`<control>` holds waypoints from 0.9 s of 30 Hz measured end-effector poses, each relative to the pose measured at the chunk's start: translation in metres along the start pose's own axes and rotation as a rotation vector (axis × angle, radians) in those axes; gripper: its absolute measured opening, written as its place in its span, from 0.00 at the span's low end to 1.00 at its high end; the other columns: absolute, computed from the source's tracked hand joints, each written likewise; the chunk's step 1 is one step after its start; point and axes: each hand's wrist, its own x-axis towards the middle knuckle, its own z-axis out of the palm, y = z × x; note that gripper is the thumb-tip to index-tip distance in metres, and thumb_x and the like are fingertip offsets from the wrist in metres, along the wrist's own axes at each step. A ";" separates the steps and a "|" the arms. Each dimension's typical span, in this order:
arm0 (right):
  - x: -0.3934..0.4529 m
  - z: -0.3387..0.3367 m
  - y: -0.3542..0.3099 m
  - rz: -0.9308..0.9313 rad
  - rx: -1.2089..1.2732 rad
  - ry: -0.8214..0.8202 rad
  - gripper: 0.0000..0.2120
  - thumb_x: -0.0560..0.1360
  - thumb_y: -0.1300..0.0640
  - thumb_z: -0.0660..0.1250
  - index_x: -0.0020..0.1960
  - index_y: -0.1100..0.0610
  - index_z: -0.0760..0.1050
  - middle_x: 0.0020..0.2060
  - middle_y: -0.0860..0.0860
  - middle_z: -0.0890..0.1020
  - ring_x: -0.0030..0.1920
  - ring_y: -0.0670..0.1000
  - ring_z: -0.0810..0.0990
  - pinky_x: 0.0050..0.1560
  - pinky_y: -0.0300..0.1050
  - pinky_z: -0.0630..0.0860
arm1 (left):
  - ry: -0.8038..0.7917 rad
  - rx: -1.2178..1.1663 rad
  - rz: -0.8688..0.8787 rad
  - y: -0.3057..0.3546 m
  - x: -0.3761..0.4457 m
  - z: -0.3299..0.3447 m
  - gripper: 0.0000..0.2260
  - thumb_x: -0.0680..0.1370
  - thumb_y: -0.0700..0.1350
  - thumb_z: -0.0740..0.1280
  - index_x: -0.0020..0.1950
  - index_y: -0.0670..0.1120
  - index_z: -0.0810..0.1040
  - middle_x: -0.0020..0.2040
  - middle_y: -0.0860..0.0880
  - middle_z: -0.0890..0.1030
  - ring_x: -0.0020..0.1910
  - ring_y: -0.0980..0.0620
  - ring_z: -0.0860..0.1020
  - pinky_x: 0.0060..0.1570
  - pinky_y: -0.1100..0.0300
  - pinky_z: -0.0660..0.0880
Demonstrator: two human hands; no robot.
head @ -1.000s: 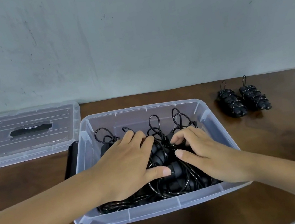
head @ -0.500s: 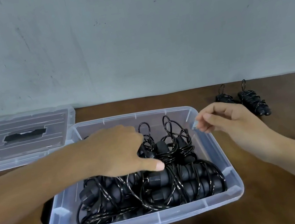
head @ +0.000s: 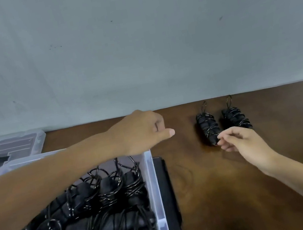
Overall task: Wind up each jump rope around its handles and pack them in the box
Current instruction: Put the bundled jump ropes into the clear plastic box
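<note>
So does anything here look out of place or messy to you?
Only that two wound jump ropes lie out on the table instead of in the box. The right hand is at the nearer one. Nothing looks damaged.

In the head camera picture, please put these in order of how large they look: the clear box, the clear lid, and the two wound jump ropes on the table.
1. Clear box, largest, though nearest the camera.
2. Clear lid, partly cut off.
3. Two wound ropes, left and right: they look alike, so unranked.
</note>
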 end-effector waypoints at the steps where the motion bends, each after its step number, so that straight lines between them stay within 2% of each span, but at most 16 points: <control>1: 0.009 -0.010 0.012 0.022 -0.009 0.013 0.11 0.84 0.63 0.61 0.51 0.56 0.82 0.44 0.52 0.86 0.49 0.55 0.84 0.51 0.45 0.80 | 0.001 -0.028 0.003 0.010 0.019 0.009 0.16 0.82 0.60 0.66 0.49 0.48 0.82 0.48 0.54 0.84 0.40 0.64 0.79 0.41 0.64 0.73; 2: 0.018 -0.021 0.023 0.037 -0.027 0.024 0.11 0.84 0.63 0.61 0.52 0.55 0.82 0.44 0.52 0.86 0.49 0.54 0.84 0.50 0.43 0.79 | -0.005 -0.051 -0.004 0.020 0.039 0.018 0.16 0.83 0.59 0.66 0.50 0.46 0.82 0.48 0.52 0.84 0.43 0.62 0.80 0.45 0.62 0.75; 4: 0.038 -0.040 0.043 0.056 -0.058 0.051 0.10 0.83 0.63 0.62 0.52 0.54 0.81 0.45 0.51 0.86 0.50 0.54 0.83 0.50 0.43 0.78 | -0.045 -0.080 -0.047 0.033 0.082 0.040 0.19 0.83 0.57 0.65 0.50 0.41 0.81 0.48 0.48 0.84 0.47 0.49 0.81 0.51 0.54 0.77; 5: 0.049 -0.048 0.051 0.060 -0.068 0.072 0.09 0.83 0.63 0.63 0.52 0.53 0.80 0.46 0.50 0.86 0.51 0.53 0.83 0.53 0.45 0.78 | -0.067 -0.082 -0.075 0.037 0.105 0.051 0.21 0.84 0.57 0.65 0.48 0.39 0.78 0.45 0.44 0.83 0.45 0.44 0.80 0.50 0.52 0.76; 7: 0.069 -0.061 0.066 0.062 -0.111 0.116 0.07 0.82 0.61 0.64 0.53 0.52 0.80 0.49 0.48 0.85 0.53 0.51 0.82 0.59 0.48 0.76 | -0.106 -0.075 -0.158 0.044 0.147 0.076 0.19 0.84 0.56 0.64 0.43 0.42 0.74 0.39 0.44 0.77 0.41 0.44 0.75 0.43 0.52 0.73; 9: 0.092 -0.072 0.078 0.045 -0.190 0.160 0.07 0.81 0.60 0.66 0.58 0.53 0.78 0.54 0.49 0.82 0.55 0.50 0.79 0.59 0.47 0.73 | -0.134 -0.084 -0.255 0.053 0.182 0.096 0.17 0.84 0.56 0.64 0.45 0.42 0.73 0.40 0.46 0.75 0.44 0.44 0.74 0.39 0.54 0.69; 12: 0.128 -0.082 0.089 0.025 -0.282 0.177 0.14 0.80 0.56 0.69 0.64 0.55 0.75 0.61 0.53 0.76 0.64 0.55 0.75 0.67 0.53 0.72 | -0.135 -0.161 -0.370 0.069 0.221 0.117 0.18 0.85 0.56 0.64 0.57 0.40 0.74 0.53 0.42 0.78 0.52 0.43 0.76 0.48 0.55 0.72; 14: 0.148 -0.085 0.092 0.066 -0.289 0.145 0.19 0.79 0.52 0.70 0.67 0.55 0.72 0.66 0.55 0.72 0.69 0.57 0.70 0.69 0.55 0.69 | -0.122 -0.188 -0.457 0.076 0.244 0.132 0.27 0.84 0.59 0.64 0.69 0.36 0.71 0.63 0.38 0.75 0.62 0.41 0.76 0.58 0.52 0.74; 16: 0.164 -0.083 0.094 0.121 -0.292 0.088 0.25 0.78 0.49 0.70 0.71 0.55 0.68 0.68 0.57 0.69 0.71 0.59 0.67 0.70 0.56 0.67 | -0.102 -0.187 -0.560 0.078 0.262 0.150 0.42 0.81 0.64 0.66 0.81 0.34 0.56 0.75 0.37 0.66 0.72 0.38 0.70 0.68 0.49 0.71; 19: 0.180 -0.077 0.096 0.176 -0.298 0.012 0.34 0.76 0.44 0.72 0.75 0.55 0.62 0.71 0.58 0.66 0.72 0.61 0.67 0.71 0.58 0.67 | -0.086 -0.172 -0.634 0.080 0.281 0.173 0.53 0.77 0.67 0.70 0.83 0.34 0.46 0.79 0.37 0.60 0.76 0.37 0.66 0.72 0.47 0.68; 21: 0.187 -0.073 0.098 0.208 -0.293 -0.038 0.42 0.74 0.41 0.74 0.78 0.54 0.57 0.73 0.58 0.63 0.72 0.63 0.68 0.71 0.59 0.69 | -0.072 -0.169 -0.644 0.082 0.288 0.181 0.55 0.75 0.65 0.73 0.83 0.34 0.45 0.79 0.37 0.59 0.75 0.36 0.66 0.71 0.47 0.68; 24: 0.193 -0.069 0.100 0.240 -0.308 -0.102 0.51 0.70 0.41 0.78 0.81 0.54 0.51 0.74 0.59 0.63 0.71 0.64 0.69 0.70 0.60 0.70 | -0.043 -0.240 -0.650 0.084 0.292 0.183 0.49 0.75 0.55 0.78 0.81 0.37 0.52 0.75 0.38 0.62 0.71 0.37 0.71 0.63 0.50 0.73; 27: 0.197 -0.068 0.104 0.245 -0.317 -0.104 0.53 0.69 0.45 0.80 0.81 0.56 0.50 0.74 0.60 0.67 0.72 0.64 0.69 0.71 0.59 0.70 | -0.038 -0.227 -0.628 0.082 0.288 0.177 0.45 0.73 0.51 0.79 0.78 0.38 0.55 0.72 0.38 0.64 0.67 0.36 0.74 0.54 0.52 0.74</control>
